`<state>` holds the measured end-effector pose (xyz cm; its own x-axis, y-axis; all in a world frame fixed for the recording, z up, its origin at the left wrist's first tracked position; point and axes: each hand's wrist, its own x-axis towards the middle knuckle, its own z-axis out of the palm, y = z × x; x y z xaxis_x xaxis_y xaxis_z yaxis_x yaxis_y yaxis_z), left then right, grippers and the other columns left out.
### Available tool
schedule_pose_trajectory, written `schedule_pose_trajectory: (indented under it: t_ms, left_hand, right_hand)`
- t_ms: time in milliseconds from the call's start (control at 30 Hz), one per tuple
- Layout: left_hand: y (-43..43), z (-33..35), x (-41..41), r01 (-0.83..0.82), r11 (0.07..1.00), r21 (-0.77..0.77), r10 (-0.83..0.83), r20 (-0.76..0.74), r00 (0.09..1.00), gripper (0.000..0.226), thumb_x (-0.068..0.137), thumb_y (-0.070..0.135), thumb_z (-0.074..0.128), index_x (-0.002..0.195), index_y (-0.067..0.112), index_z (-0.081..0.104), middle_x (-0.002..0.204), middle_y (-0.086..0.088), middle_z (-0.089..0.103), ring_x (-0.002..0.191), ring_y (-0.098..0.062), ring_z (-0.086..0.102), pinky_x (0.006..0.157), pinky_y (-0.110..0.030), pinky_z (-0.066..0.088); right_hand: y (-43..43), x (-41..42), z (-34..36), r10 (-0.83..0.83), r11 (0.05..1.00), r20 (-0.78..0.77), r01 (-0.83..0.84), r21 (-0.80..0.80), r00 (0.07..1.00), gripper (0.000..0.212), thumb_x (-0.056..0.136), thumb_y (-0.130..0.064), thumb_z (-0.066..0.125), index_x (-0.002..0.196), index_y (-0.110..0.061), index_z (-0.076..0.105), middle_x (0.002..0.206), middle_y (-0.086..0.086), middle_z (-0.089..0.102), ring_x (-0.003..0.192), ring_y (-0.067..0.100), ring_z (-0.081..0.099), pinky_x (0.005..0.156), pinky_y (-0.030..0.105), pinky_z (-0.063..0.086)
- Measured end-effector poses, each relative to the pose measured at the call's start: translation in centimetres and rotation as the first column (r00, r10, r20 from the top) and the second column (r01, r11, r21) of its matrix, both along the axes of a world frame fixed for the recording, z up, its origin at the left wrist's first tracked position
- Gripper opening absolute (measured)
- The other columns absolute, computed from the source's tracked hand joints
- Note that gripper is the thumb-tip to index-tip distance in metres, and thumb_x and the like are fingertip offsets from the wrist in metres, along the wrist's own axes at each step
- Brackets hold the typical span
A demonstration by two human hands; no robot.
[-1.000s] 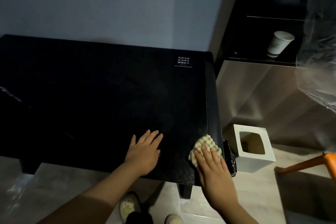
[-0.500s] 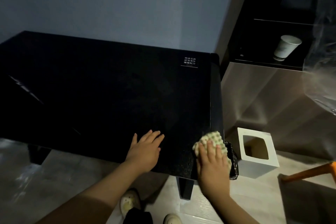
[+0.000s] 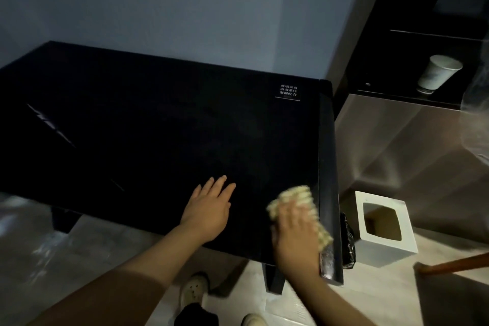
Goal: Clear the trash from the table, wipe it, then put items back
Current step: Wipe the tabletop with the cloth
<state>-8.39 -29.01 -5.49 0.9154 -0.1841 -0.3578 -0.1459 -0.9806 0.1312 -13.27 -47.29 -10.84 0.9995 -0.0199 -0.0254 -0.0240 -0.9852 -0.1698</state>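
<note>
Just R of table [image 3: 158,127]: white bin [image 3: 383,249], black bag [image 3: 348,242]; cup [image 3: 438,74] on shelf [image 3: 391,87].

Your pale-yellow waffle-patterned cloth [image 3: 296,194] against the glossy black tabletop [image 3: 158,127]; nearby, white square bin [image 3: 383,249], white paper cup [image 3: 438,74].

1. Lighting was dim; pale reflected streaks [image 3: 50,124] lay on the left part of the table top.
2. A plain blue-grey wall [image 3: 185,8] stood behind the table's far edge.
3. The table [image 3: 158,127] had a glossy black top, with a small white-lettered label [image 3: 287,92] at its far right corner.
4. The floor [image 3: 92,251] was pale grey.
5. A dark shelving unit [image 3: 436,21] stood right of the table, above a brushed metal front [image 3: 397,145].
6. A white bin [image 3: 389,251] with a square opening stood on the floor near the table's right edge.
7. An orange-brown bar [image 3: 455,263] was cut off at lower right.
</note>
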Motion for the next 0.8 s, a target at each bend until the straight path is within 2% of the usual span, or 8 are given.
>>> schedule_pose_trajectory:
  t_ms: [167,267,333,400,500,567,700,800]
  left_hand:
    - [1.7,0.6,2.2,-0.015,0.998,0.063,0.020,-0.069,0.997,0.055,0.103,0.036,0.021,0.152,0.025,-0.001,0.160,0.000,-0.009,0.148,-0.021,-0.007,0.119,-0.040,-0.001]
    - [3.2,0.9,3.4,-0.004,0.998,0.070,0.013,-0.124,0.992,0.064,0.100,0.048,0.025,0.152,0.026,-0.004,0.160,-0.002,-0.010,0.148,-0.023,-0.008,0.119,-0.044,-0.002]
    - [4.0,0.9,4.1,-0.005,0.997,0.079,0.018,-0.157,0.988,0.068,0.098,0.054,0.027,0.152,0.026,-0.004,0.160,-0.003,-0.011,0.148,-0.024,-0.008,0.119,-0.046,-0.002]
    - [4.9,0.7,4.9,-0.012,0.996,0.091,0.028,-0.181,0.983,0.068,0.098,0.054,0.026,0.152,0.026,-0.003,0.160,-0.003,-0.010,0.148,-0.024,-0.008,0.119,-0.047,-0.002]
    - [5.8,0.7,6.3,0.009,0.998,0.070,0.006,-0.200,0.980,0.062,0.100,0.048,0.027,0.152,0.027,0.003,0.160,-0.001,-0.009,0.148,-0.023,-0.008,0.119,-0.049,-0.001]
    - [6.1,0.7,7.1,0.020,0.999,0.045,-0.010,-0.204,0.979,0.058,0.100,0.044,0.028,0.152,0.028,0.007,0.160,0.001,-0.008,0.148,-0.023,-0.008,0.119,-0.049,-0.001]
    - [6.3,0.9,8.0,0.051,0.998,0.034,-0.043,-0.206,0.978,0.055,0.101,0.039,0.028,0.152,0.029,0.009,0.161,0.002,-0.006,0.148,-0.022,-0.006,0.119,-0.047,0.000]
    - [6.5,0.9,8.2,0.059,0.998,0.023,-0.053,-0.196,0.979,0.053,0.102,0.036,0.028,0.152,0.029,0.011,0.161,0.003,-0.005,0.148,-0.022,-0.006,0.119,-0.045,0.001]
  right_hand:
    - [2.1,0.0,0.2,0.431,0.900,-0.028,-0.432,-0.056,0.902,0.046,0.087,-0.043,0.033,0.128,-0.026,0.047,0.128,-0.002,0.061,0.120,0.025,0.055,0.107,0.037,0.019]
    - [-2.4,4.0,1.2,0.172,0.979,-0.095,-0.181,-0.090,0.980,0.062,0.098,-0.047,0.007,0.140,-0.018,0.042,0.142,0.007,0.048,0.128,0.028,0.050,0.108,0.038,0.032]
    - [-4.0,6.1,1.9,-0.005,0.999,-0.174,-0.004,-0.054,0.985,0.057,0.100,-0.046,0.008,0.151,-0.022,0.012,0.159,0.008,0.009,0.146,0.027,0.013,0.117,0.038,0.013]
    - [-2.5,7.3,2.3,-0.189,0.981,-0.255,0.191,-0.017,0.948,0.056,0.101,-0.041,0.018,0.152,-0.023,0.002,0.160,0.008,-0.003,0.147,0.029,0.000,0.118,0.042,0.005]
    - [2.4,7.2,1.2,-0.030,1.000,-0.153,0.031,0.004,0.988,0.058,0.099,-0.044,0.019,0.139,-0.010,0.043,0.141,0.023,0.045,0.126,0.044,0.047,0.104,0.050,0.038]
    - [4.4,6.0,0.2,0.206,0.978,-0.169,-0.207,0.010,0.964,0.061,0.099,-0.046,0.006,0.127,-0.017,0.052,0.126,0.010,0.062,0.116,0.036,0.056,0.105,0.043,0.034]
    - [1.6,8.3,0.7,0.278,0.958,-0.164,-0.286,-0.028,0.946,0.066,0.097,-0.052,-0.002,0.141,-0.023,0.038,0.146,-0.004,0.037,0.133,0.030,0.041,0.107,0.036,0.025]
    - [-0.7,12.0,1.3,-0.066,0.997,-0.238,0.072,0.020,0.969,0.058,0.097,-0.051,0.008,0.151,-0.029,0.007,0.160,0.001,-0.002,0.147,0.026,0.003,0.117,0.041,0.009]
